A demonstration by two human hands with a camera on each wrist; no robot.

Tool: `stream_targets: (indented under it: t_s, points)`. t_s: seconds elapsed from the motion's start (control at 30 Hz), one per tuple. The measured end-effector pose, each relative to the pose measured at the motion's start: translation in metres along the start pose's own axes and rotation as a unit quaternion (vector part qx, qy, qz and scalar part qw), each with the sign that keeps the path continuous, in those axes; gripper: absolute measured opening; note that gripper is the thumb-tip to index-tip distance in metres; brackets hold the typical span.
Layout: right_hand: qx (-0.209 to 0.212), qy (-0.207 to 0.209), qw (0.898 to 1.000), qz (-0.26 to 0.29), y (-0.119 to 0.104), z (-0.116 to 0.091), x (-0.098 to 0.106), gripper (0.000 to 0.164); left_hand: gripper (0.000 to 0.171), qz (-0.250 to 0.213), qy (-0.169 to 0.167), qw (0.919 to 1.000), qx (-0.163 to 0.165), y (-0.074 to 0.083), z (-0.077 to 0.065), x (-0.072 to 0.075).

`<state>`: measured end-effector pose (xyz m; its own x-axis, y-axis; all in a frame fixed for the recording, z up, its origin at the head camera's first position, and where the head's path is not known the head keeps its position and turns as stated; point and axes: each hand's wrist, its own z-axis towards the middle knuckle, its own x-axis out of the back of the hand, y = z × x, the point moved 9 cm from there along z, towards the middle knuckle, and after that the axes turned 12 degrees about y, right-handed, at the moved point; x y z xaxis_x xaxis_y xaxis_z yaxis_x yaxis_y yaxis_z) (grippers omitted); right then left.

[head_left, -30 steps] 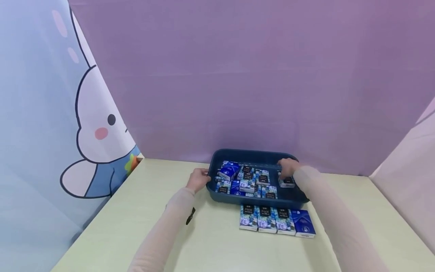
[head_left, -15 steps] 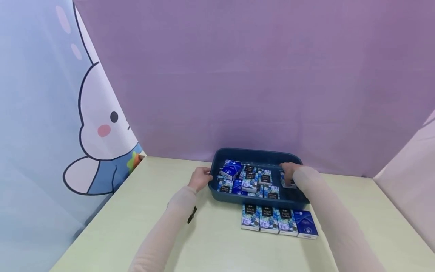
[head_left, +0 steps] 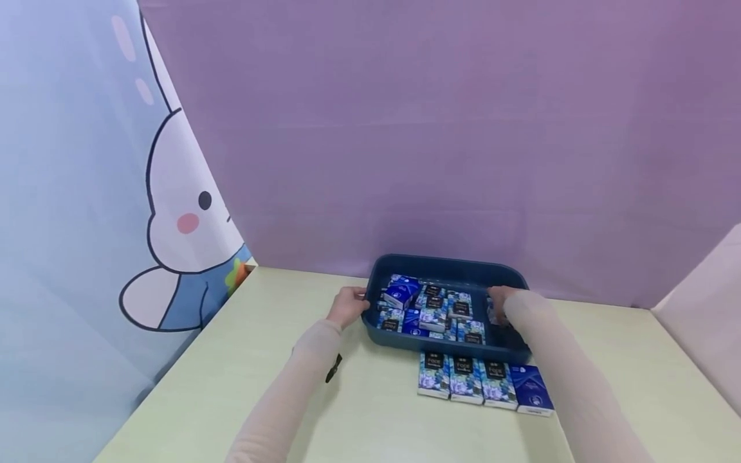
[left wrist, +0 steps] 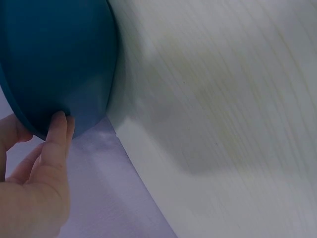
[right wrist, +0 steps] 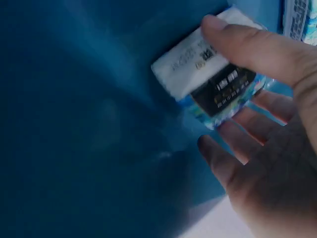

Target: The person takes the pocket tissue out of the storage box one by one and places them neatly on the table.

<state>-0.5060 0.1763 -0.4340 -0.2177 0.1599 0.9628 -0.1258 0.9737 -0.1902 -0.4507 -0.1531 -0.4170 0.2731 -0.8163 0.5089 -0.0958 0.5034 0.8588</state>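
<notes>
A dark blue plastic tray [head_left: 457, 350] stands at the back of the table, holding several small tissue packs. At its left end my left hand [head_left: 347, 307] pinches the rim; in the left wrist view, fingers of the left hand [left wrist: 42, 183] lie on the outer wall, with the thumb across the edge. Inside the tray's right end, my right hand [head_left: 502, 303] holds a floral tissue pack [right wrist: 213, 69]. Its thumb presses the pack's white side and the other fingers reach beneath. From the head, that hand covers much of the pack.
In front of the tray lies a row of packs: several floral tissue packs [head_left: 466, 381] and a plain blue pack [head_left: 532, 391] at the right end. More packs, such as a blue one [head_left: 402, 292], pile in the tray's left and middle. A purple curtain [head_left: 405, 161] hangs behind.
The head view has shifted slightly, so everything sits further right. My right hand now covers more of its pack than before. My left hand stays at the tray's rim.
</notes>
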Motion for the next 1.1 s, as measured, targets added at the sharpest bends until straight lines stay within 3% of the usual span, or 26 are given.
stream_targets:
  t_s: [0.27, 0.77, 1.0, 1.1]
  points:
    - [-0.057, 0.007, 0.997, 0.059, 0.003, -0.012, 0.003, 0.087, 0.04, 0.005, -0.002, 1.0, -0.003, 0.005, -0.003, 0.002]
    - [-0.035, 0.014, 0.997, 0.068, 0.004, 0.002, -0.002, 0.089, 0.041, 0.004, -0.003, 0.9999, -0.012, 0.008, -0.006, 0.003]
    - [0.03, 0.024, 0.999, 0.007, -0.008, 0.006, 0.001, 0.086, 0.041, 0.005, -0.003, 0.9999, -0.012, 0.006, -0.005, 0.003]
    - [0.033, 0.018, 0.999, 0.008, -0.009, 0.007, 0.003, 0.087, 0.041, 0.009, -0.002, 0.9999, -0.012, 0.005, -0.004, 0.003]
